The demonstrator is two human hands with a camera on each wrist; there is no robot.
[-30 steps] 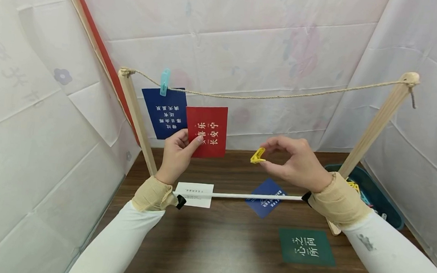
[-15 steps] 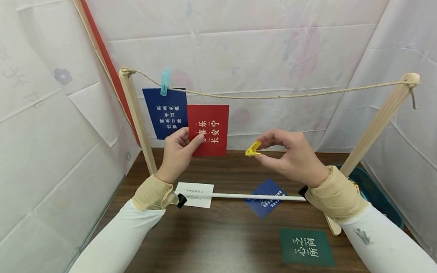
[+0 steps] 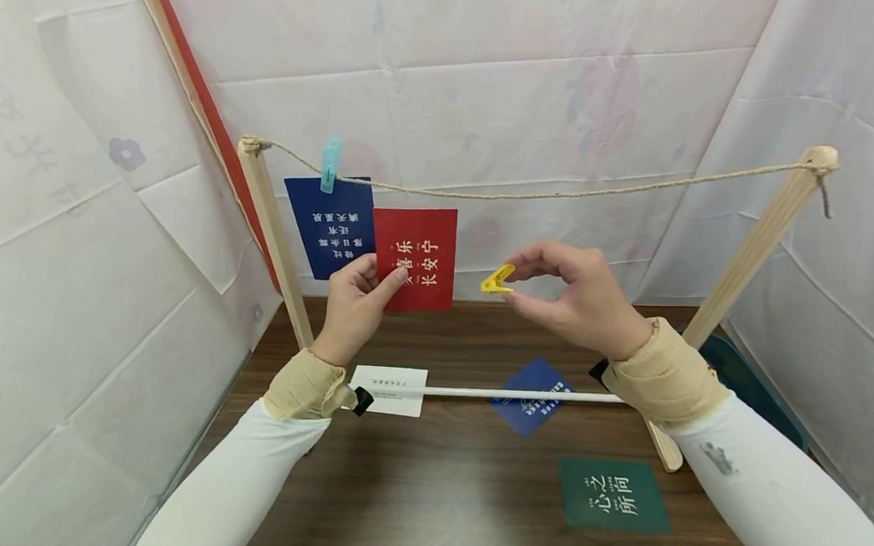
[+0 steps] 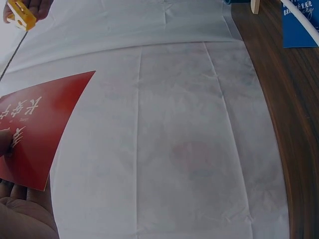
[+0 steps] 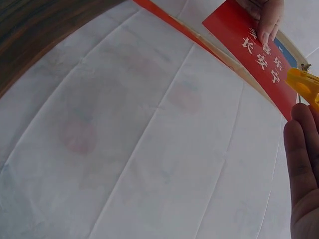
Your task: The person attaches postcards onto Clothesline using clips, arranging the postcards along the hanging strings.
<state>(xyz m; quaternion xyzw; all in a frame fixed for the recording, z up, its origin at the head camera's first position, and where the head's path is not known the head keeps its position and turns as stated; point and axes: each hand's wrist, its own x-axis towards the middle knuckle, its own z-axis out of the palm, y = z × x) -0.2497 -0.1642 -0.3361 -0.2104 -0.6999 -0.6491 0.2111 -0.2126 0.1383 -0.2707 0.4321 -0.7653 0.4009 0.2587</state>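
- The left grip (image 3: pixel 352 305) pinches the red card (image 3: pixel 417 251) by its lower left side, thumb across the printed face and fingers behind; this low hold presumably serves to leave the top edge bare.
- The right grip (image 3: pixel 567 293) pinches a yellow clip (image 3: pixel 498 278) by its 2 spread arms, thumb on one and fingers on the other; held so, the clip's narrow end points left toward the card, and 1 squeeze would probably part its jaws.
- Most of the red card extends up and right of the left grip, its face toward the head camera. In that view its top edge appears below the twine (image 3: pixel 502 197); whether it lies in front of the line or directly under it, I cannot tell.
- The yellow clip sits at the tips of the right grip, to the right of the card with a gap between them.
- The twine runs between 2 wooden posts, which likely keep it raised for hanging things. On it, 1 turquoise clip (image 3: pixel 330 166) holds a dark blue card (image 3: pixel 329 225) by the top edge; the red card overlaps that card's lower right part in view.
- On the desk (image 3: pixel 431 490) lie 3 more cards: white (image 3: pixel 393 379), blue (image 3: pixel 531 379) and green (image 3: pixel 614 494).
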